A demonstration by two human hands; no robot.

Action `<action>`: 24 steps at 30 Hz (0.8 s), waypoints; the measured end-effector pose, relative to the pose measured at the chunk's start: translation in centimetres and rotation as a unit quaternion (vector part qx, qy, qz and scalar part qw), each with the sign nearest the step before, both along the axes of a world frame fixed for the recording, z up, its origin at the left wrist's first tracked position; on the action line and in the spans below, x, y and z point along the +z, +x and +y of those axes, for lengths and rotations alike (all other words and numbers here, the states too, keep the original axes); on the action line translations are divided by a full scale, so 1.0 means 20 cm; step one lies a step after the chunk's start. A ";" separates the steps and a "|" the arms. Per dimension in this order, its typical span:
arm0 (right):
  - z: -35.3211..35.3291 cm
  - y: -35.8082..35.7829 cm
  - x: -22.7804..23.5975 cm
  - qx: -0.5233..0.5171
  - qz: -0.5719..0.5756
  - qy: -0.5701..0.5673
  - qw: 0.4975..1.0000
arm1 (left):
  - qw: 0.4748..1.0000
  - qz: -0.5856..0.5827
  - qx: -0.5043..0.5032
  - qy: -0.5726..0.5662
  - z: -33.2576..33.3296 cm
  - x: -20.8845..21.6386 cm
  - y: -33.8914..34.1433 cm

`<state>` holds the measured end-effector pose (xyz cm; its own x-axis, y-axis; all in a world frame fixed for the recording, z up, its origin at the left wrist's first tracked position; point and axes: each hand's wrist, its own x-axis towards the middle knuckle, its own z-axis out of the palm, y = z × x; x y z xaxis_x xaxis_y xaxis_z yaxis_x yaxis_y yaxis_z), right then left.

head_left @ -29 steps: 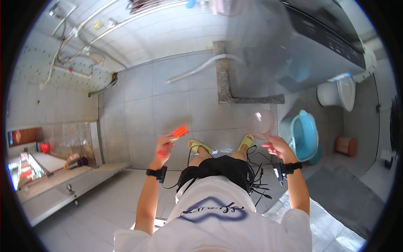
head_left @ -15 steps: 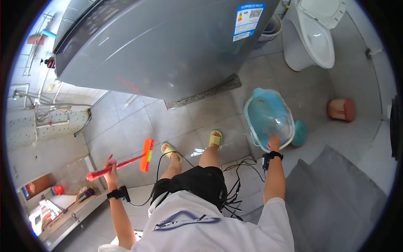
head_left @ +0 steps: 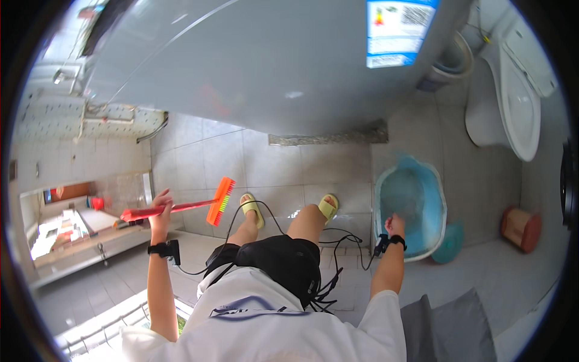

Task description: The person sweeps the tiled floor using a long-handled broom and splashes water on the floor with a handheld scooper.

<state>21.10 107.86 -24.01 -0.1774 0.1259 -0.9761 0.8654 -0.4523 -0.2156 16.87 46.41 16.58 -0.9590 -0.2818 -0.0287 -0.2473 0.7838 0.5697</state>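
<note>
A floor scrub brush with a red handle (head_left: 187,207) and an orange head (head_left: 218,205) with yellow-green bristles is in my left hand (head_left: 160,216). Its handle runs across my palm, and the head points right, off the floor. My right hand (head_left: 395,225) is over the near left part of a light-blue plastic basin (head_left: 442,212), fingers curled in. Whatever they hold, if anything, is hidden. The basin stands on the floor to my right and seems to have water in it.
A big grey appliance (head_left: 241,66) fills the far side on a stone ledge (head_left: 329,138). Far right are a toilet (head_left: 512,102) and a bucket (head_left: 455,60). A teal lid-like piece (head_left: 449,244) and a red-brown stool (head_left: 522,229) lie beyond the basin. Black cables (head_left: 332,265) hang by my legs.
My view has turned, so the basin and toilet sit further right and lower. My right hand, blurred before, is now clearer with fingers curled. My left hand still holds the scrub brush.
</note>
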 end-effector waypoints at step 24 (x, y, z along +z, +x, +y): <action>-1.07 0.13 1.52 -0.155 0.372 0.013 0.915 | 0.956 0.103 0.173 0.215 -1.13 -0.26 0.55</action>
